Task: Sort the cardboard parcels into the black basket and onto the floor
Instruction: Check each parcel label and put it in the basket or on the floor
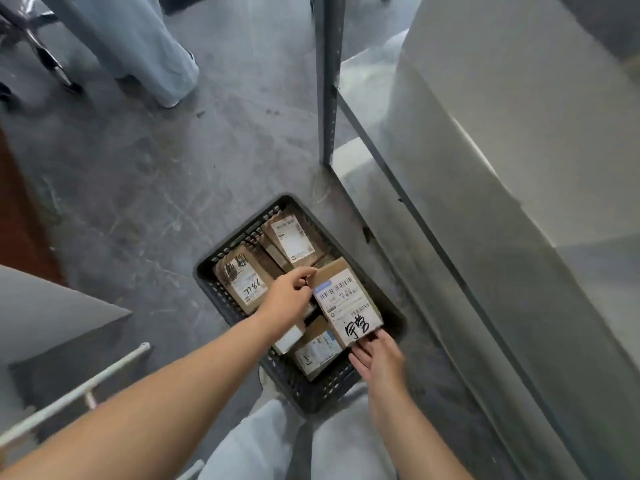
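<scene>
step: labelled parcel [346, 303] over black basket's [313, 398] right half | left hand [289, 299] pinches its far corner | right hand [375, 355], fingers nearly straight, props near end | possibly lifted, unclear | tip: keep level, clear basket rim

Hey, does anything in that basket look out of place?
Nothing looks spilled or damaged. The parcels in the black basket overlap at mixed angles, and the top parcel between left hand and right hand is tilted.
</scene>
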Demonstrator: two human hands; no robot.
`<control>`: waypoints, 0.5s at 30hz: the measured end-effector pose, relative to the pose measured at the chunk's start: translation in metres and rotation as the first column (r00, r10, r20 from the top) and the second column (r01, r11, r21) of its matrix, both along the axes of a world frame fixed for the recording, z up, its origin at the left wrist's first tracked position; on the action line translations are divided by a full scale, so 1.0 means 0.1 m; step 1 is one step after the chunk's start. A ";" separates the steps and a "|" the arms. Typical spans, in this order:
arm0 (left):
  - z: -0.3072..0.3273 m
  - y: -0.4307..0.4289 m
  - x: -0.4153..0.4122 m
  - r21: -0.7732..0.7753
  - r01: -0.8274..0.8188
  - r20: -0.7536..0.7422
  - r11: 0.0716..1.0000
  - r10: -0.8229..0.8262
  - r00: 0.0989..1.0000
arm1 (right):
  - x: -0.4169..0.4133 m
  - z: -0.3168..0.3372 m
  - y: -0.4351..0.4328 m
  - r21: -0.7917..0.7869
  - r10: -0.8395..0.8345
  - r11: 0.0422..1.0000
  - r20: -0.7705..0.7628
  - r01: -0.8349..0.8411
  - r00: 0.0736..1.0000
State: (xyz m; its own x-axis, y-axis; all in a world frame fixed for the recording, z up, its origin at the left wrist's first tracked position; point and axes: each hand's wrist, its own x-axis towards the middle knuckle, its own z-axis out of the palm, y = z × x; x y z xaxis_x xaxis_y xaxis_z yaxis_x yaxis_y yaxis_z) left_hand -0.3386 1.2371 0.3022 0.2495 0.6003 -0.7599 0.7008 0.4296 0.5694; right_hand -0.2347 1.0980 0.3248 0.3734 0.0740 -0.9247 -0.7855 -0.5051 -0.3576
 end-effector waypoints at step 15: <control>-2.47 -0.25 0.21 -0.147 -0.250 -0.204 0.957 0.217 0.954 | 0.17 -2.44 0.17 -0.190 0.201 0.960 -0.050 -0.207 0.978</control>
State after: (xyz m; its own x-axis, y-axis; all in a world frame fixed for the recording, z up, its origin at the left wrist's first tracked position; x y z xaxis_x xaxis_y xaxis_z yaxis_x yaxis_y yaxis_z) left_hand -0.3172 1.2126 0.0553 -0.0361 0.4832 -0.8748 0.6549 0.6726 0.3445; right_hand -0.2174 1.1150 0.0804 0.3406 -0.0354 -0.9396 -0.6674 -0.7129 -0.2150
